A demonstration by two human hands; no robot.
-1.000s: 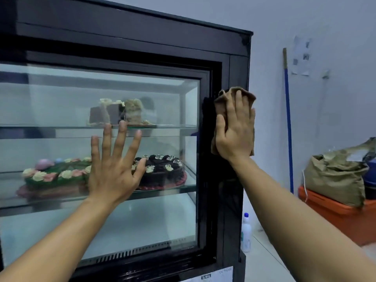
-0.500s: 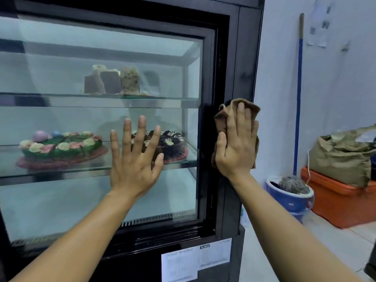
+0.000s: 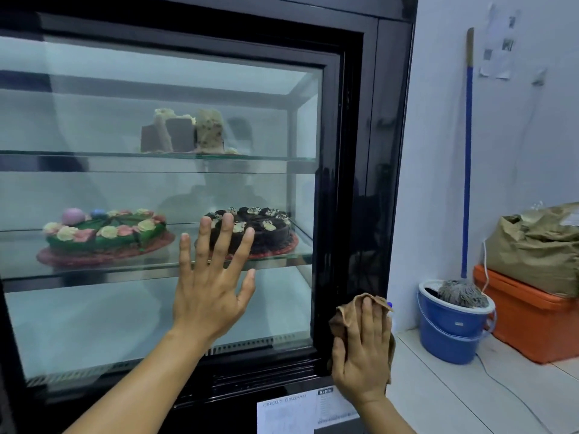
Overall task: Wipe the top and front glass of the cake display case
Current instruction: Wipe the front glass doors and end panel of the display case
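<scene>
The black cake display case fills the left and middle of the view, with a large front glass. My left hand lies flat on the glass with fingers spread, in front of the middle shelf. My right hand presses a brown cloth flat against the case's black right frame, low down near the bottom corner of the glass. Inside, a green flower cake and a chocolate cake sit on the middle shelf, and cake pieces on the upper one.
To the right of the case stands a blue bucket with a mop leaning on the wall. An orange box with a tan bag on top sits further right. A paper label is stuck below the glass. White floor lies at the lower right.
My right hand has slid the cloth down the case's right frame from mid height to near the bottom. My left hand stayed flat on the glass. The view tilted down.
</scene>
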